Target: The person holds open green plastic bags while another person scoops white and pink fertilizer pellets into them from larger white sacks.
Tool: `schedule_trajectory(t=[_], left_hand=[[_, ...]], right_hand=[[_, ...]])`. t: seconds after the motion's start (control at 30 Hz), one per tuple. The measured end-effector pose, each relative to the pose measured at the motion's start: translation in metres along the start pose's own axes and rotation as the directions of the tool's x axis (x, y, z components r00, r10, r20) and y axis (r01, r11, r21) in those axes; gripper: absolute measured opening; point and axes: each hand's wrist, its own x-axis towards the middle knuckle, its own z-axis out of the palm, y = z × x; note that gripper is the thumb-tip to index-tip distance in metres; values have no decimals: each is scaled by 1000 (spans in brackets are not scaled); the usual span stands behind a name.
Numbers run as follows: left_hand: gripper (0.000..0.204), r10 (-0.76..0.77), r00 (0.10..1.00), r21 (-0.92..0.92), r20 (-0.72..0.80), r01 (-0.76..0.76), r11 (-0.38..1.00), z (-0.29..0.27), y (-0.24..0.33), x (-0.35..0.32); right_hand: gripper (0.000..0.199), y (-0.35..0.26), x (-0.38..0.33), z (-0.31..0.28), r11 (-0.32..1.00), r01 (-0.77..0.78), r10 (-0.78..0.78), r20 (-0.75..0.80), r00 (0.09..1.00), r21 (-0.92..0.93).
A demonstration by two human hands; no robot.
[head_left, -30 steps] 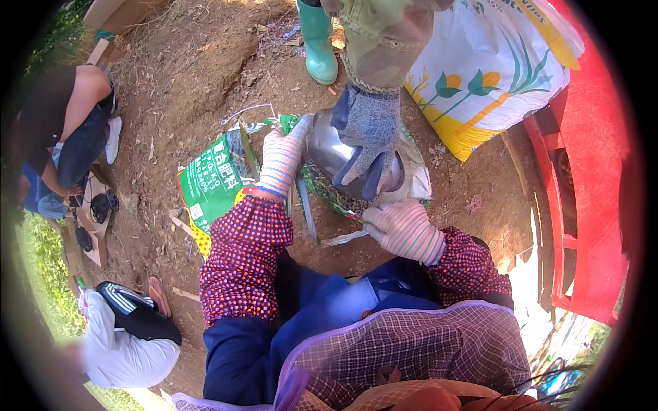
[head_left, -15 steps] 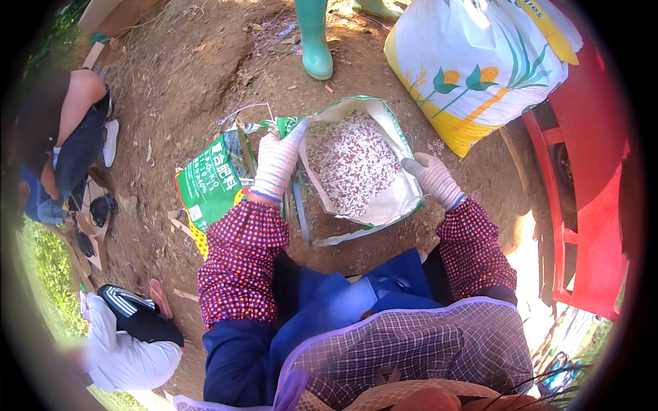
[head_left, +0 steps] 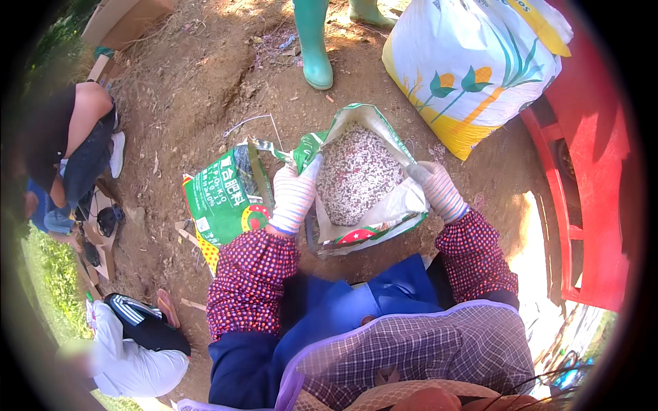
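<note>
An open green-and-white sack (head_left: 384,222) full of pale speckled granules (head_left: 356,175) stands on the dirt in front of me. My left hand (head_left: 296,192), in a white striped glove, grips the sack's left rim. On the sack's right rim, my gloved right hand (head_left: 433,186) is closed and pulls the mouth wide. Both forearms wear red checked sleeves.
A second green sack (head_left: 223,198) lies left of the open one. A big white-and-yellow bag (head_left: 473,68) sits at upper right beside a red frame (head_left: 589,205). Someone in green rubber boots (head_left: 314,48) stands beyond the sack. Other people crouch at the left (head_left: 75,151).
A second person's grey-gloved hand with a metal scoop over the sack has withdrawn. My right hand moved from the sack's near edge to its right rim, and the mouth opened wider.
</note>
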Motion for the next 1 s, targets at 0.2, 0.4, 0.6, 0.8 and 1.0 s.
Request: schedule_trajectory(t=[0.2,0.4,0.6,0.8,1.0], left_hand=[[13,-176,980,-235,-94,150,961,-24,8,24],[15,57,982,-145,-179,-83,986,-15,23,2],[15,-3,970,-61,-242,-12,998,-29,21,46],[24,-103,958,80,-267,128,989,-33,17,62],[22,-147,966,20,-213,155,988,-26,25,61]], right_hand=[[31,-5,11,-1,990,9,-4,-37,999,140],[35,10,-8,-6,1000,17,-16,-86,996,7],[34,11,21,-31,953,20,11,-98,995,303],[36,0,29,-17,984,9,-2,-40,999,178],[31,-14,38,-33,918,36,-58,-44,997,-394]])
